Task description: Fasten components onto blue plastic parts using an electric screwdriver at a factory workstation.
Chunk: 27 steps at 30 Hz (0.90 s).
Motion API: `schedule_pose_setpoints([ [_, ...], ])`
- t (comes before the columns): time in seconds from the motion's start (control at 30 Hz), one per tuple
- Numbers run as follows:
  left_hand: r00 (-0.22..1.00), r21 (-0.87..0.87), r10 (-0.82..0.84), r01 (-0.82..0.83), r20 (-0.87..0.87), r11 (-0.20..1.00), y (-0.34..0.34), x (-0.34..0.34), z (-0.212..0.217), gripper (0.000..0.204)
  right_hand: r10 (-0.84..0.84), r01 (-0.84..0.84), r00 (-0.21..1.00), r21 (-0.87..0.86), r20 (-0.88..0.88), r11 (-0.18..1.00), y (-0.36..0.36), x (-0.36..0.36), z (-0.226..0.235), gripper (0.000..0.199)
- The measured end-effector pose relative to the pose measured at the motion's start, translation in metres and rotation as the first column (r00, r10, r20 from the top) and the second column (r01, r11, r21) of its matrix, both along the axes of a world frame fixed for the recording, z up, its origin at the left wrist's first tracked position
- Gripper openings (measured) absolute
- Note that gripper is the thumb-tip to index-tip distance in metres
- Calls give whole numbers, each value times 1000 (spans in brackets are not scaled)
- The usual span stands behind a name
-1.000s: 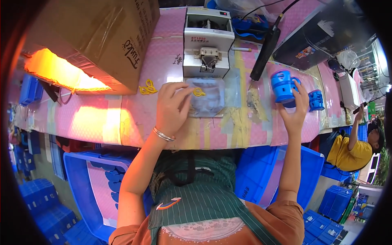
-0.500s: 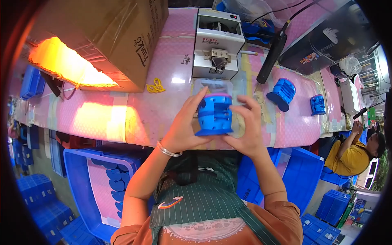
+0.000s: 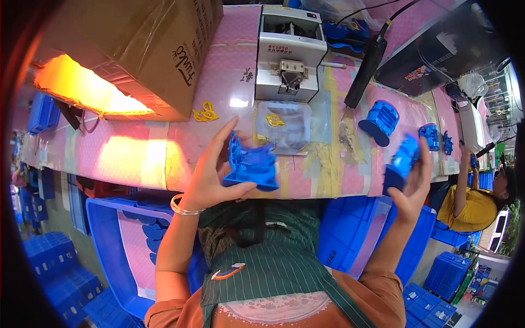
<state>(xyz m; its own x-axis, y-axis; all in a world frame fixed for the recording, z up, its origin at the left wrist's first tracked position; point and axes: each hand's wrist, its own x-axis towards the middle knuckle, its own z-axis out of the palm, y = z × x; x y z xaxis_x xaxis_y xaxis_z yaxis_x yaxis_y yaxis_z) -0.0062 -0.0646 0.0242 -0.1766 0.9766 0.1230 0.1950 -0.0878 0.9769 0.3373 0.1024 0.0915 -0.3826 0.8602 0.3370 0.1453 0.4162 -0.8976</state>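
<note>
My left hand (image 3: 210, 177) is closed round a blue plastic part (image 3: 254, 168) with an open, uneven inside and a flat base, over the table's front edge. Further right, my right hand (image 3: 414, 194) grips another blue plastic part (image 3: 403, 159), blurred by motion and tilted. Just beyond that hand, a rounded blue plastic assembly (image 3: 381, 121) with slots stands on the table. A smaller blue piece (image 3: 430, 136) is to its right. Between my hands and the machine lies a clear shallow tray (image 3: 298, 131) with a yellow looped piece (image 3: 274, 119) in it.
A white screw feeder (image 3: 289, 60) stands behind the tray, a black electric screwdriver (image 3: 365, 74) hangs to its right. Left are yellow pieces (image 3: 205, 112) and a cardboard box (image 3: 147, 49). Blue bins (image 3: 95, 229) flank me below. A person in yellow (image 3: 473, 202) sits at right.
My hands, earlier together round one rounded blue piece, have parted, each with a blue part. The left moved slightly left, the right well to the right. The tray's yellow piece now shows.
</note>
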Motion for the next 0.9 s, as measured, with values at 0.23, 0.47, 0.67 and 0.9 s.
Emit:
schedule_pose_setpoints([
  [0.23, 980, 192, 31, 7, -198, 981, 74, 14, -19, 102, -106, -204, 691, 335, 715, 920, 16, -11, -44, 85],
  [0.47, 727, 283, 254, -85, -638, 955, 49, 35, -22, 86, -340, 196, 898, 439, 278, 877, 73, -86, -41, 79],
  [0.67, 577, 333, 323, -93, -750, 938, 66, 72, -34, 49, -171, 180, 974, -51, 146, 982, 187, -119, -57, 59],
  [0.9, 570, 378, 432, -217, -699, 900, 67, 75, -47, 47, -187, 178, 979, -106, -82, 978, 137, -163, -25, 37],
])
